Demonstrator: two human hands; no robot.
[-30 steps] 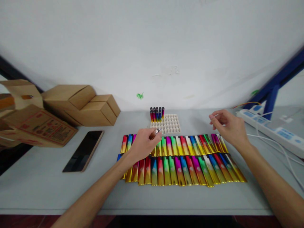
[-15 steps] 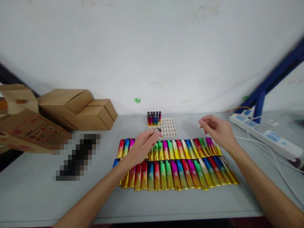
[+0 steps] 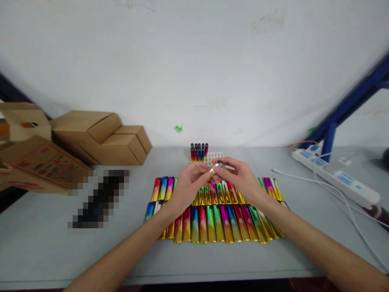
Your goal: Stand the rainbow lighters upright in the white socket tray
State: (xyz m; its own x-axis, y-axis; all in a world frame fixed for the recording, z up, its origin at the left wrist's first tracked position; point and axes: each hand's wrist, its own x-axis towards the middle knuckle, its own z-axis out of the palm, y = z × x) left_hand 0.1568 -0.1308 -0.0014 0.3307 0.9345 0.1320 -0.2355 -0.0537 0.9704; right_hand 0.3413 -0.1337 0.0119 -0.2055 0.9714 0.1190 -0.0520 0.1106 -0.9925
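Observation:
A shiny gold lighter (image 3: 215,168) with a silver-and-black top is held up between my two hands. My left hand (image 3: 187,183) has its fingers closed around the lower end, and my right hand (image 3: 240,176) pinches the end with the metal top. Just beyond them is a white tray (image 3: 216,154) with round holes, mostly hidden by the hands. Several lighters (image 3: 199,153) with black tops stand upright in its left part. Beneath my hands, two rows of lighters (image 3: 209,227) in metallic rainbow colours lie side by side, the back row partly covered.
Brown cardboard boxes (image 3: 88,136) stand at the back left, with a pixelated dark object (image 3: 101,198) in front of them. On the right lie a white power strip (image 3: 337,172) and a white cable (image 3: 306,177). A wall (image 3: 194,73) rises behind the table (image 3: 170,261).
My right hand has moved left from beside the rows and has taken hold of the lighter in my left hand. My left hand has shifted slightly right.

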